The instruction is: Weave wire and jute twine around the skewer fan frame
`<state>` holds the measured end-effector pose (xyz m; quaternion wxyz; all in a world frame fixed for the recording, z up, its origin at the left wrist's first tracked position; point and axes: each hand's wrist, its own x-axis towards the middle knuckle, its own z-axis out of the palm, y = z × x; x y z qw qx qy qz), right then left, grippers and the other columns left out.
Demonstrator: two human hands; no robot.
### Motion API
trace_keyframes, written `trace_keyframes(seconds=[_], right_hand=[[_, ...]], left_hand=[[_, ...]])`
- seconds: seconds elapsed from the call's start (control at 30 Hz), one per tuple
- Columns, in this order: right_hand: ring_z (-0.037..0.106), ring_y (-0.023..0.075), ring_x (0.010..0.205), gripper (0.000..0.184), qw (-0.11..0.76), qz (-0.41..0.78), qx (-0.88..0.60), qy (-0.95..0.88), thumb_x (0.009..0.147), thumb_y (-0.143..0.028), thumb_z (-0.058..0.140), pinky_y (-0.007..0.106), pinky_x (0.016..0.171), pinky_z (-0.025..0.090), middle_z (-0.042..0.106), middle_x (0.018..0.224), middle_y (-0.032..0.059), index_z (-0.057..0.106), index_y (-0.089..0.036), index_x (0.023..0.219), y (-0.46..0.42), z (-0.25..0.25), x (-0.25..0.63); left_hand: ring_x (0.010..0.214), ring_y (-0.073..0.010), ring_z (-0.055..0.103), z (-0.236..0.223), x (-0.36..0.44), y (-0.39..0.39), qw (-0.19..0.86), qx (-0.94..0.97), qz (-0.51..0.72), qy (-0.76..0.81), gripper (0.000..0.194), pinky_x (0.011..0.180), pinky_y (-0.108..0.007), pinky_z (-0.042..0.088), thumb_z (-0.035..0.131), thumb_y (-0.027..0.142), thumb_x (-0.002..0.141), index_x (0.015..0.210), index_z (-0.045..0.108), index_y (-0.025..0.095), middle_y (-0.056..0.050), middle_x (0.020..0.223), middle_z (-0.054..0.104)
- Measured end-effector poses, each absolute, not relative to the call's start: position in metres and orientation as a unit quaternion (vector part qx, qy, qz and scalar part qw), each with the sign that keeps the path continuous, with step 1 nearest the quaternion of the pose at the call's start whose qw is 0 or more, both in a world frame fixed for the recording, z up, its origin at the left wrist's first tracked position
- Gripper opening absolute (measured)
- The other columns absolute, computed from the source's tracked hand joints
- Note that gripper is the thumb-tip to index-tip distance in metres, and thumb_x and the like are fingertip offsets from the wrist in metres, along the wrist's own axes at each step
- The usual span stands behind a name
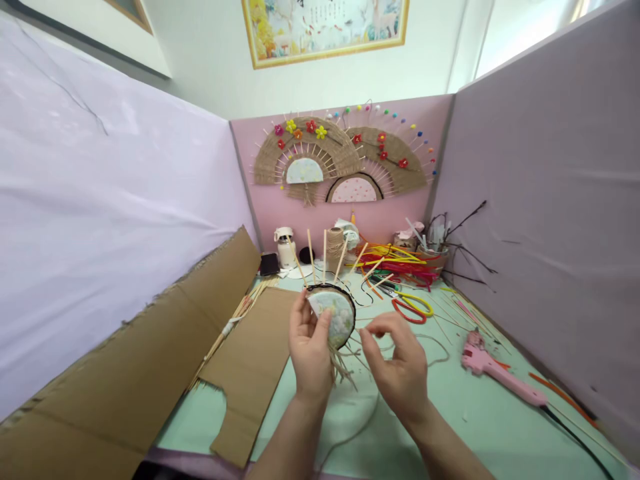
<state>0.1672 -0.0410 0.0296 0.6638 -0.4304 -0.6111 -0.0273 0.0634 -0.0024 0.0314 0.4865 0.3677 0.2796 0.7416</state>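
My left hand (310, 347) is closed on a half-round fan base (340, 317), thumb across its front. Pale floral cloth covers the base, and black trim runs along its curved edge. Several thin wooden sticks (325, 257) fan out from the top of it. Loose ends of jute twine (345, 373) hang below the base. Just right of the base, my right hand (397, 363) pinches what looks like a thin strand of twine, mostly hidden by the fingers. More twine trails over the table on both sides of this hand.
A pink glue gun (500, 377) with its cord lies at right. Scissors (413, 307) and colourful pipe cleaners (395, 260) are behind my hands. Cut cardboard (250, 360) covers the left side. A twine spool (335, 247) and white bottle (285, 248) stand at the back, below two decorated fans (310, 143).
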Motion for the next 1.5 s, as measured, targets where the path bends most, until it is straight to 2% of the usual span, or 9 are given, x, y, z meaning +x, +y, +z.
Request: trace_keyframes(seconds=[0.1,0.33,0.47,0.6,0.7,0.87,1.0,1.2,1.5], right_hand=[[0.046,0.0113,0.06,0.022,0.61,0.095,-0.458,-0.64,0.084,-0.018,0.056,0.024,0.058,0.039,0.048,0.062,-0.0021,0.047,-0.019,0.064,-0.045,0.011,0.163],[0.047,0.0128,0.063,0.025,0.59,0.165,-0.494,-0.617,0.087,-0.028,0.051,0.025,0.062,0.038,0.05,0.064,-0.0006,0.05,-0.018,0.064,-0.046,-0.011,0.163],[0.05,0.0146,0.064,0.026,0.564,0.317,-0.515,-0.562,0.081,-0.038,0.058,0.026,0.062,0.04,0.058,0.064,0.0012,0.06,-0.017,0.067,-0.03,-0.016,0.166],[0.06,0.016,0.078,0.034,0.687,0.492,-0.388,-0.368,0.067,-0.043,0.071,0.027,0.068,0.047,0.069,0.089,0.0031,0.066,-0.02,0.092,-0.004,-0.014,0.164],[0.063,0.0178,0.093,0.044,0.735,0.572,-0.26,-0.253,0.061,-0.038,0.075,0.03,0.078,0.05,0.068,0.106,0.0034,0.065,-0.023,0.101,0.008,-0.007,0.158],[0.065,0.0156,0.092,0.034,0.776,0.569,-0.22,-0.163,0.062,-0.023,0.075,0.027,0.08,0.052,0.071,0.097,0.0012,0.065,-0.02,0.095,0.015,0.004,0.155],[0.066,0.0128,0.081,0.024,0.784,0.567,-0.197,-0.159,0.066,-0.022,0.072,0.024,0.07,0.055,0.072,0.086,-0.0015,0.065,-0.021,0.088,0.016,0.01,0.167],[0.065,0.0101,0.068,0.022,0.773,0.587,-0.191,-0.147,0.067,-0.022,0.072,0.02,0.059,0.054,0.071,0.078,-0.0037,0.064,-0.021,0.087,0.014,0.011,0.176],[0.067,0.0126,0.076,0.02,0.77,0.585,-0.204,-0.152,0.066,-0.022,0.071,0.021,0.06,0.056,0.072,0.082,-0.0018,0.063,-0.021,0.085,0.014,0.008,0.171]], left_hand=[[0.109,-0.0197,0.058,0.03,0.064,0.011,0.502,0.326,0.759,0.256,0.048,0.089,-0.031,0.048,0.068,0.024,0.075,0.12,0.051,0.025,-0.009,0.125,0.057],[0.093,-0.0141,0.06,0.032,0.07,0.029,0.502,0.297,0.771,0.255,0.046,0.084,-0.029,0.047,0.072,0.022,0.069,0.108,0.047,0.025,-0.001,0.099,0.06],[0.093,-0.0135,0.06,0.039,0.073,0.029,0.508,0.31,0.765,0.246,0.045,0.083,-0.027,0.047,0.072,0.022,0.069,0.105,0.046,0.024,-0.002,0.1,0.06],[0.096,-0.0145,0.06,0.043,0.083,0.025,0.525,0.3,0.761,0.236,0.045,0.084,-0.028,0.047,0.072,0.022,0.069,0.105,0.045,0.024,-0.003,0.103,0.06],[0.098,-0.0161,0.061,0.042,0.095,0.021,0.544,0.282,0.754,0.237,0.045,0.086,-0.031,0.047,0.072,0.022,0.068,0.105,0.045,0.023,-0.004,0.104,0.06],[0.096,-0.0155,0.061,0.037,0.107,0.013,0.577,0.269,0.732,0.242,0.043,0.088,-0.031,0.046,0.073,0.02,0.067,0.101,0.047,0.02,-0.005,0.102,0.061],[0.096,-0.0144,0.06,0.028,0.098,0.013,0.578,0.304,0.714,0.253,0.04,0.09,-0.031,0.044,0.072,0.025,0.069,0.103,0.052,0.019,-0.005,0.1,0.061],[0.094,-0.0161,0.06,0.017,0.075,0.024,0.44,0.387,0.731,0.351,0.027,0.087,-0.031,0.044,0.063,0.035,0.077,0.097,0.064,0.016,-0.007,0.1,0.065],[0.091,-0.0173,0.059,0.017,0.072,0.023,0.343,0.469,0.728,0.364,0.022,0.085,-0.031,0.045,0.059,0.035,0.08,0.09,0.066,0.017,-0.007,0.094,0.065]])
